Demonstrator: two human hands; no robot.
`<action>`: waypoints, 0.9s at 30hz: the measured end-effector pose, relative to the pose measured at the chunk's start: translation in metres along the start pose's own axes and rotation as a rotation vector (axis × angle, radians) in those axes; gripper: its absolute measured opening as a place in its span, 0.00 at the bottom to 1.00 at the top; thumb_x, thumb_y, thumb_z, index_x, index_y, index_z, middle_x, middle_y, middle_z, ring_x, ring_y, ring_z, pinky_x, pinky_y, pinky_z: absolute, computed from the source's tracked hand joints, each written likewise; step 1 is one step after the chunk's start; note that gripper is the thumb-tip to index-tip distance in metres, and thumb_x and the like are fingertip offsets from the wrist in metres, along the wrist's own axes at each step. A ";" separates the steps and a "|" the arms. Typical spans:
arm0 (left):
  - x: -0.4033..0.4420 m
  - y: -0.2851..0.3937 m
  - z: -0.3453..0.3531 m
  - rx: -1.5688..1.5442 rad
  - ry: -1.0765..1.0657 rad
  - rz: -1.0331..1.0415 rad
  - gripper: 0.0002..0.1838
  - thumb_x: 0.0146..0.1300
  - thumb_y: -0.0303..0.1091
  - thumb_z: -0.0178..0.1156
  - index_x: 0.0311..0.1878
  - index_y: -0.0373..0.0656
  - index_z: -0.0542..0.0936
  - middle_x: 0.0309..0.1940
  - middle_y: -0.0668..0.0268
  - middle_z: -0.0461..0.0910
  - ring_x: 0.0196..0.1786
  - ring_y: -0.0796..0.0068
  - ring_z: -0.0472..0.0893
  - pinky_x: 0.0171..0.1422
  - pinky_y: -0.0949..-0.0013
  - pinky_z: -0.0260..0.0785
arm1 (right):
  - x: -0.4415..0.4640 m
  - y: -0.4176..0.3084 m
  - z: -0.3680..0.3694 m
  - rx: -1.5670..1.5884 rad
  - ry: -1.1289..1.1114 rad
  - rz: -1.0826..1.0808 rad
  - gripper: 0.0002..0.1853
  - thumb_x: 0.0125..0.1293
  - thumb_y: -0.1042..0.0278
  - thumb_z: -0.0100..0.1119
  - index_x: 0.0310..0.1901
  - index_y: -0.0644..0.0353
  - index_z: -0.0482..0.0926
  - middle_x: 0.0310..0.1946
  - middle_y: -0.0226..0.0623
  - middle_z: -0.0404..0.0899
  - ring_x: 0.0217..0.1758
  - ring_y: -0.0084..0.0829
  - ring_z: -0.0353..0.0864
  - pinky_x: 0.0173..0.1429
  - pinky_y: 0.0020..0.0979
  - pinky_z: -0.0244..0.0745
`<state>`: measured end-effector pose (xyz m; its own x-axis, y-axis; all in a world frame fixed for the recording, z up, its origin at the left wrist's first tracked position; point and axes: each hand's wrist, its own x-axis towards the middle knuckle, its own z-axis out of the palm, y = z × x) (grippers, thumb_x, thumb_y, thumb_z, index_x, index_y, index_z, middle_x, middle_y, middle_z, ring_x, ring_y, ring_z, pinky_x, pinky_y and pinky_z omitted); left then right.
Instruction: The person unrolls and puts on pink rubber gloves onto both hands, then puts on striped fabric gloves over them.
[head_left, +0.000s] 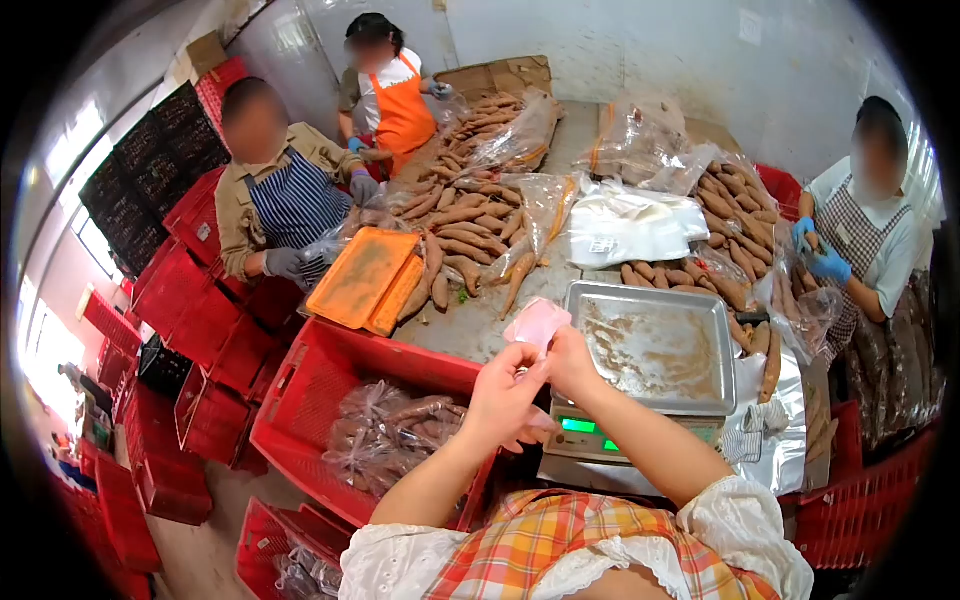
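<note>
Both of my hands meet in front of me, just left of a metal tray [655, 345] that rests on a scale [580, 425] with a lit green display. A small pink piece [538, 322], thin like paper or cloth, sticks up from between them. My left hand [505, 392] has its fingers bent around the lower edge of the pink piece. Against the other side of it, my right hand [572, 362] is closed. The tray holds only brown dirt smears. Piles of sweet potatoes [470, 225] lie beyond my hands, beside a stack of white bags [635, 225].
A red crate [300, 410] with bagged sweet potatoes [390, 430] stands at the lower left. An orange tray [360, 275] lies behind it. Two people in aprons are at the upper left, and another person is at the right. Red crates [190, 290] are stacked at the far left.
</note>
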<state>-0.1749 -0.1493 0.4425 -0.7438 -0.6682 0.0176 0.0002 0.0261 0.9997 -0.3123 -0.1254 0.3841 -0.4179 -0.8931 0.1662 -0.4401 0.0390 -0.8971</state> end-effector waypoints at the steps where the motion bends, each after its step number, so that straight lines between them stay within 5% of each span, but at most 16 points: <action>1: -0.002 0.007 0.003 -0.001 0.008 0.005 0.05 0.65 0.30 0.54 0.40 0.40 0.72 0.25 0.73 0.71 0.24 0.88 0.68 0.27 0.82 0.61 | 0.000 0.000 0.001 -0.001 -0.006 -0.007 0.09 0.60 0.72 0.53 0.42 0.61 0.77 0.35 0.30 0.79 0.38 0.20 0.75 0.44 0.25 0.72; 3: -0.003 0.014 0.008 -0.029 0.008 -0.097 0.04 0.64 0.30 0.54 0.39 0.41 0.73 0.24 0.71 0.71 0.24 0.87 0.72 0.23 0.81 0.64 | 0.002 0.000 0.004 0.520 -0.107 -0.072 0.09 0.59 0.74 0.52 0.41 0.63 0.77 0.33 0.30 0.77 0.37 0.19 0.74 0.41 0.25 0.71; 4: 0.002 -0.001 0.006 0.116 -0.013 0.080 0.05 0.63 0.30 0.55 0.38 0.40 0.73 0.25 0.69 0.72 0.21 0.84 0.74 0.19 0.79 0.65 | 0.003 0.001 0.006 0.570 -0.128 -0.051 0.10 0.58 0.74 0.52 0.40 0.64 0.78 0.26 0.31 0.76 0.33 0.20 0.73 0.38 0.26 0.71; 9: 0.001 -0.004 0.020 0.437 -0.008 0.308 0.05 0.62 0.30 0.55 0.37 0.38 0.74 0.26 0.70 0.75 0.22 0.81 0.73 0.24 0.77 0.67 | 0.020 0.004 -0.024 0.014 -0.490 -0.494 0.16 0.60 0.69 0.50 0.49 0.64 0.78 0.24 0.35 0.76 0.30 0.25 0.74 0.34 0.28 0.72; 11: 0.000 0.003 0.029 0.553 -0.014 0.411 0.06 0.61 0.30 0.56 0.38 0.38 0.74 0.26 0.70 0.74 0.26 0.83 0.73 0.29 0.74 0.67 | 0.018 -0.003 -0.029 0.525 -0.434 0.057 0.19 0.61 0.70 0.46 0.52 0.67 0.75 0.26 0.42 0.79 0.32 0.29 0.77 0.35 0.28 0.74; 13: 0.006 -0.006 0.034 0.508 0.012 0.366 0.06 0.60 0.29 0.57 0.38 0.38 0.74 0.26 0.69 0.75 0.28 0.81 0.73 0.34 0.73 0.67 | 0.017 -0.018 -0.040 0.486 -0.524 0.038 0.21 0.67 0.62 0.43 0.53 0.69 0.72 0.33 0.48 0.81 0.37 0.33 0.79 0.39 0.29 0.75; 15: 0.015 -0.018 0.034 0.317 0.045 0.312 0.08 0.59 0.29 0.58 0.39 0.37 0.74 0.30 0.66 0.76 0.28 0.78 0.73 0.35 0.75 0.67 | 0.009 -0.036 -0.047 0.916 -0.356 0.097 0.25 0.70 0.50 0.41 0.53 0.67 0.72 0.38 0.47 0.80 0.42 0.34 0.79 0.45 0.30 0.75; 16: 0.015 -0.016 0.033 0.333 0.052 0.252 0.09 0.58 0.29 0.58 0.40 0.37 0.74 0.36 0.63 0.76 0.33 0.74 0.74 0.39 0.74 0.66 | 0.006 -0.041 -0.046 0.830 -0.262 0.068 0.35 0.67 0.35 0.34 0.48 0.64 0.74 0.39 0.44 0.80 0.43 0.32 0.80 0.50 0.36 0.73; 17: 0.017 -0.022 0.032 0.341 0.059 0.249 0.09 0.58 0.29 0.58 0.40 0.37 0.74 0.36 0.63 0.76 0.33 0.74 0.74 0.39 0.74 0.66 | 0.006 -0.037 -0.044 0.838 -0.270 0.066 0.35 0.67 0.35 0.34 0.48 0.64 0.74 0.39 0.44 0.80 0.43 0.32 0.80 0.50 0.36 0.73; 19: 0.027 -0.036 0.031 0.400 0.242 0.567 0.10 0.57 0.28 0.59 0.41 0.38 0.74 0.41 0.61 0.75 0.41 0.71 0.73 0.45 0.71 0.65 | 0.013 -0.023 -0.043 1.010 -0.034 0.265 0.33 0.68 0.37 0.34 0.47 0.65 0.74 0.39 0.43 0.80 0.44 0.35 0.80 0.50 0.37 0.73; 20: 0.025 -0.035 0.033 0.341 0.222 0.421 0.11 0.56 0.28 0.59 0.43 0.38 0.75 0.43 0.60 0.74 0.47 0.67 0.73 0.49 0.69 0.65 | 0.016 -0.020 -0.040 0.999 0.016 0.278 0.33 0.69 0.38 0.33 0.46 0.65 0.74 0.42 0.45 0.79 0.45 0.38 0.79 0.50 0.38 0.74; 24: 0.026 -0.027 0.042 0.359 0.212 0.410 0.11 0.56 0.29 0.60 0.42 0.38 0.76 0.42 0.59 0.75 0.47 0.64 0.74 0.51 0.67 0.66 | 0.003 -0.036 -0.038 1.158 -0.106 0.181 0.31 0.69 0.40 0.33 0.49 0.65 0.71 0.46 0.50 0.76 0.47 0.41 0.78 0.51 0.39 0.75; 27: 0.031 -0.029 0.035 0.293 0.183 0.330 0.08 0.60 0.30 0.57 0.40 0.38 0.75 0.36 0.59 0.76 0.40 0.69 0.77 0.45 0.69 0.68 | 0.008 -0.032 -0.028 1.252 -0.111 0.251 0.31 0.69 0.40 0.33 0.49 0.64 0.70 0.46 0.51 0.76 0.46 0.43 0.78 0.52 0.41 0.75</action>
<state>-0.2212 -0.1442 0.4138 -0.6055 -0.7085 0.3626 0.0086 0.4497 0.8931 -0.3244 -0.1214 0.4254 -0.2857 -0.9573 -0.0434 0.7104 -0.1812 -0.6800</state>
